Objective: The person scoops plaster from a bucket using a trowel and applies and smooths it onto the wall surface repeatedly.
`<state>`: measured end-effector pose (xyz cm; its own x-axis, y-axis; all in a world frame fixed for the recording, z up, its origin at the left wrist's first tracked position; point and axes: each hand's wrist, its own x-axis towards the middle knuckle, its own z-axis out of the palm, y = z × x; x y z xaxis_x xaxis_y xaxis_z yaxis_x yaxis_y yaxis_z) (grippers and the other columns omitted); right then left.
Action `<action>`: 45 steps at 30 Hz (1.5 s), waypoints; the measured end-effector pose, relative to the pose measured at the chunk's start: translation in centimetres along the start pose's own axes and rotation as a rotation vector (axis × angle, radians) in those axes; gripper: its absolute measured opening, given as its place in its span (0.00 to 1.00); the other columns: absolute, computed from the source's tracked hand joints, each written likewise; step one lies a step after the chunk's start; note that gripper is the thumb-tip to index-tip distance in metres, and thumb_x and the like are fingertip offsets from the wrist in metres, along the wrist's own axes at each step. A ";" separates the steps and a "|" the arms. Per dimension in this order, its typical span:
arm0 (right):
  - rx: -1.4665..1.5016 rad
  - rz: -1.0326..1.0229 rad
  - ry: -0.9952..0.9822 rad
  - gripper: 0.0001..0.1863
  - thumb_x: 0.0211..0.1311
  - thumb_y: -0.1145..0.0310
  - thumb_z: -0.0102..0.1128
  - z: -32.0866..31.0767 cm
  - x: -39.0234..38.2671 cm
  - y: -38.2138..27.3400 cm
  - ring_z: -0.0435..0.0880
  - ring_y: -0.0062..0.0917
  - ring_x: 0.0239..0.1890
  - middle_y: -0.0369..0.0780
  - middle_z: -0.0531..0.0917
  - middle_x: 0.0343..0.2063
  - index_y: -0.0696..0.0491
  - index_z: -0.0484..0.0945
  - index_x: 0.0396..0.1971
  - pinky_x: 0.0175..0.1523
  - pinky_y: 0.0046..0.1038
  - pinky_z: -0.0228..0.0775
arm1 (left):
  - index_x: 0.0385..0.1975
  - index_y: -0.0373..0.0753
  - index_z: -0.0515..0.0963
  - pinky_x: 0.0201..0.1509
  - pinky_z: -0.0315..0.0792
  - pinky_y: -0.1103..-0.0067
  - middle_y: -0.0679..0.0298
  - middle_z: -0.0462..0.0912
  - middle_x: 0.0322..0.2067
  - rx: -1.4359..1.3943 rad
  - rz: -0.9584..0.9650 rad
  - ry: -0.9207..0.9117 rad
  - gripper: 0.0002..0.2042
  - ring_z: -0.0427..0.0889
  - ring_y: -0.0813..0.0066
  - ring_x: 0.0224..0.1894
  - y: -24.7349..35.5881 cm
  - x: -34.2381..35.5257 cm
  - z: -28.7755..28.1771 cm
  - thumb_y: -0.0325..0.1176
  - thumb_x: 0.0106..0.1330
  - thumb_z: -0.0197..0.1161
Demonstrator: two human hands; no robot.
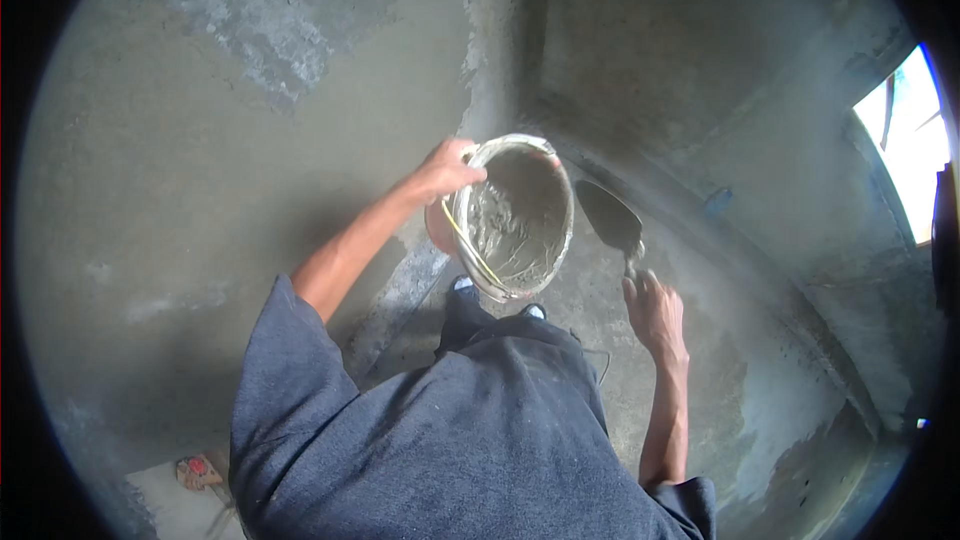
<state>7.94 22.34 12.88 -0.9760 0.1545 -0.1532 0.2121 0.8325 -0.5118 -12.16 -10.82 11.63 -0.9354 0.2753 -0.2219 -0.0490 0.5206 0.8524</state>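
My left hand [448,170] is closed on the upper left rim of a bucket [462,202] crusted with grey mortar. The bucket is tilted, its mouth facing up toward me, and wet mortar [520,210] coats its inside. A thin yellowish handle [468,243] hangs across its left side. To the right of the bucket, my right hand [655,313] grips the handle of a trowel [610,215]. The trowel's dark blade points up and left, apart from the bucket's rim.
Rough grey floor [600,340] lies around my feet. A patchy plastered surface [250,140] spreads on the left, and a dark concrete wall [680,60] stands ahead and right. Bright light enters through an opening [908,140] at far right. A small reddish object [197,470] lies at lower left.
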 end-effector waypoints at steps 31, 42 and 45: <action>-0.647 -1.172 0.180 0.12 0.49 0.69 0.54 8.6 9.3 -6.2 0.74 0.23 0.45 0.35 0.75 0.37 0.50 0.78 0.37 0.52 0.30 0.60 | 0.23 0.33 0.73 0.30 0.66 0.77 0.65 0.73 0.20 0.227 0.127 -0.131 0.07 0.71 0.78 0.25 7.6 -2.4 -1.7 0.28 0.45 0.61; 0.498 -0.344 -0.443 0.17 0.52 0.66 0.64 5.7 4.6 -2.5 0.80 0.26 0.26 0.42 0.81 0.24 0.56 0.79 0.42 0.36 0.29 0.71 | 0.24 0.33 0.74 0.28 0.67 0.78 0.66 0.73 0.20 0.191 0.061 -0.063 0.08 0.70 0.80 0.23 3.8 -4.3 -0.5 0.27 0.46 0.63; 0.445 -0.219 -0.421 0.19 0.51 0.66 0.65 4.4 3.2 -1.8 0.77 0.24 0.27 0.44 0.79 0.24 0.57 0.78 0.43 0.37 0.28 0.68 | 0.26 0.34 0.74 0.27 0.67 0.79 0.68 0.74 0.20 0.050 0.051 0.028 0.07 0.70 0.83 0.24 0.4 -6.2 -0.3 0.26 0.46 0.63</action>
<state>4.61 19.00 9.59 -0.9155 -0.2911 -0.2776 0.0983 0.5073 -0.8561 -6.49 -12.59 13.52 -0.9456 0.2803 -0.1652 0.0157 0.5465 0.8373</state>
